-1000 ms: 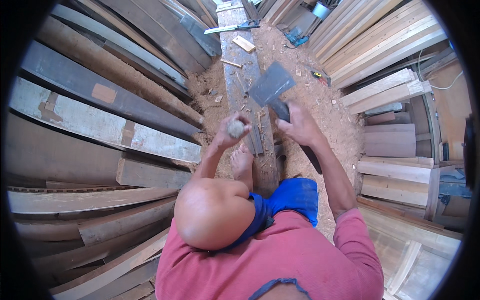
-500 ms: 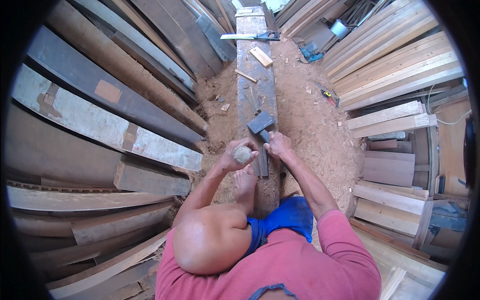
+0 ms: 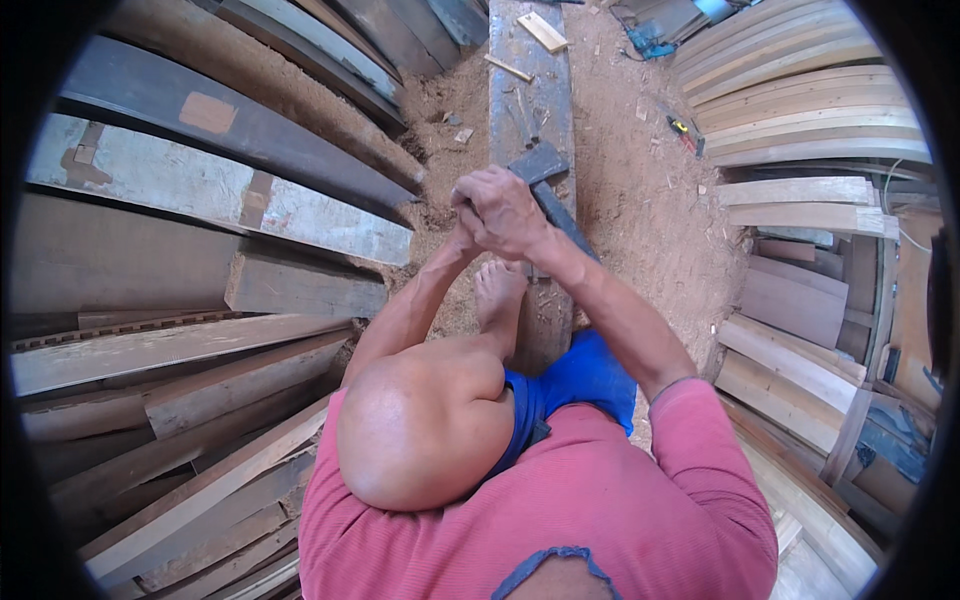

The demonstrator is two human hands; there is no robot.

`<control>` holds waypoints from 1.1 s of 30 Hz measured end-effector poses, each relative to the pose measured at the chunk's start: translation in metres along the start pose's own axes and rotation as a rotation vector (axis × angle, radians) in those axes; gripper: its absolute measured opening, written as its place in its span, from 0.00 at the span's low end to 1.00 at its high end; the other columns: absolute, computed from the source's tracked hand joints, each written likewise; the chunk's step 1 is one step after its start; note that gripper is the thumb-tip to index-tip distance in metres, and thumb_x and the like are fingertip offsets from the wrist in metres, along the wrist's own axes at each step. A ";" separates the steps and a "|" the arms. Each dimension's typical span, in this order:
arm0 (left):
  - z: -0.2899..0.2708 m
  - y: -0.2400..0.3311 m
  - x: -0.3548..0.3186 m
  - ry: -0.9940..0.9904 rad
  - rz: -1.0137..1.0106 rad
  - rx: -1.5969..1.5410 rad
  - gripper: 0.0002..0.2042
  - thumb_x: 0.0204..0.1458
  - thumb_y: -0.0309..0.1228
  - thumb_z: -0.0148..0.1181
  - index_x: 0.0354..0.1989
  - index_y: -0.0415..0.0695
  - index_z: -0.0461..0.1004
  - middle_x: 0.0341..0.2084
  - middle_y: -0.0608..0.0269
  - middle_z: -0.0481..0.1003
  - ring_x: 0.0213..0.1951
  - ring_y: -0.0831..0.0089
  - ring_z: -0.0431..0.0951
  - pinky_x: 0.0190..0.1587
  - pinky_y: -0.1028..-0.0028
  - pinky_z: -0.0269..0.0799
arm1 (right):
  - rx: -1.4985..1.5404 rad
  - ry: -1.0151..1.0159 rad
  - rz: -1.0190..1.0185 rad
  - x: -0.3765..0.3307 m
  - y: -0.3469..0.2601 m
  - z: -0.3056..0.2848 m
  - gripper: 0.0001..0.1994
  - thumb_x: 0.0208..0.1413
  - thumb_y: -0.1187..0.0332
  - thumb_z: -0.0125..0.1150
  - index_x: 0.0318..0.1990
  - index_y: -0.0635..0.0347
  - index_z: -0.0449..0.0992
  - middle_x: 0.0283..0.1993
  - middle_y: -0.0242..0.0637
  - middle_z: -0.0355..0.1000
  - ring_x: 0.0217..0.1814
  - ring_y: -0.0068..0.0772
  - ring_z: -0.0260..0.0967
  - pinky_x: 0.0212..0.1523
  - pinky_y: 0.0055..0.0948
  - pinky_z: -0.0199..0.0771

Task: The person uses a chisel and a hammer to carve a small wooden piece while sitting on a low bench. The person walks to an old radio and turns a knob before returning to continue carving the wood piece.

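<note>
My two hands meet over the plank bench (image 3: 545,325), closed together. The fingers of my right hand (image 3: 512,212) wrap over the top; my left hand (image 3: 466,234) is largely hidden under them. Half a second ago the left fist held a tool by its pale, round-ended handle; now the hands cover that handle. A dark mallet (image 3: 540,163) lies on the bench just beyond my right hand, its handle slanting back past the bench's right edge, with no hand on it. My bare foot (image 3: 500,293) rests near the bench, below the hands.
Thin metal tools (image 3: 525,118), a narrow stick (image 3: 508,68) and a pale wood block (image 3: 542,32) lie farther up the bench. Boards (image 3: 200,205) crowd the left; stacked timber (image 3: 810,110) fills the right. A yellow-and-red tool (image 3: 685,134) lies on the shavings-strewn floor (image 3: 640,240).
My right hand has let go of the mallet and closed over my left hand. The mallet now lies on the bench. The bench and room appear shifted up in the picture.
</note>
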State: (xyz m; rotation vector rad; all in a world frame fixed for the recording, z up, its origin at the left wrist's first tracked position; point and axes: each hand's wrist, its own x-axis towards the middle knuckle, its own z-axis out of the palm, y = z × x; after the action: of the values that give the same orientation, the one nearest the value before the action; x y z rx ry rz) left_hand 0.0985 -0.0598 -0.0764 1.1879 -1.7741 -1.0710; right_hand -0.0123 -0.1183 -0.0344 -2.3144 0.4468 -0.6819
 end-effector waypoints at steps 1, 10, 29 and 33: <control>-0.001 0.000 -0.001 0.000 -0.007 0.019 0.14 0.46 0.30 0.65 0.41 0.40 0.75 0.33 0.56 0.78 0.36 0.66 0.78 0.41 0.67 0.74 | 0.043 -0.003 -0.071 0.001 0.000 -0.002 0.06 0.44 0.73 0.58 0.31 0.59 0.73 0.30 0.42 0.72 0.37 0.48 0.70 0.42 0.40 0.69; 0.004 0.000 0.009 0.042 -0.065 0.225 0.16 0.46 0.30 0.65 0.43 0.39 0.74 0.35 0.55 0.79 0.39 0.63 0.79 0.43 0.66 0.74 | 0.000 -0.178 -0.265 0.001 0.017 -0.006 0.10 0.38 0.68 0.60 0.32 0.55 0.72 0.31 0.38 0.74 0.38 0.45 0.71 0.40 0.39 0.70; 0.039 -0.139 -0.082 0.330 -0.809 0.079 0.16 0.52 0.38 0.61 0.45 0.39 0.77 0.39 0.50 0.79 0.43 0.59 0.79 0.49 0.65 0.73 | -0.527 -0.768 0.413 -0.015 -0.013 -0.067 0.10 0.42 0.70 0.56 0.29 0.62 0.82 0.32 0.50 0.78 0.39 0.45 0.79 0.38 0.37 0.78; 0.055 -0.109 -0.060 0.381 -0.874 0.093 0.15 0.52 0.39 0.61 0.40 0.40 0.78 0.36 0.51 0.80 0.41 0.61 0.80 0.45 0.64 0.73 | -0.377 -1.168 0.609 -0.020 0.000 -0.062 0.11 0.42 0.70 0.54 0.31 0.65 0.80 0.29 0.51 0.77 0.34 0.45 0.78 0.33 0.39 0.77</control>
State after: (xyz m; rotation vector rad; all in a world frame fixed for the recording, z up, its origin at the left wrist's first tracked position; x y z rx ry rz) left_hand 0.1035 -0.0142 -0.2048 2.1538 -1.0036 -1.1094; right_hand -0.0643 -0.1404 -0.0022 -2.2587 0.6631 1.0790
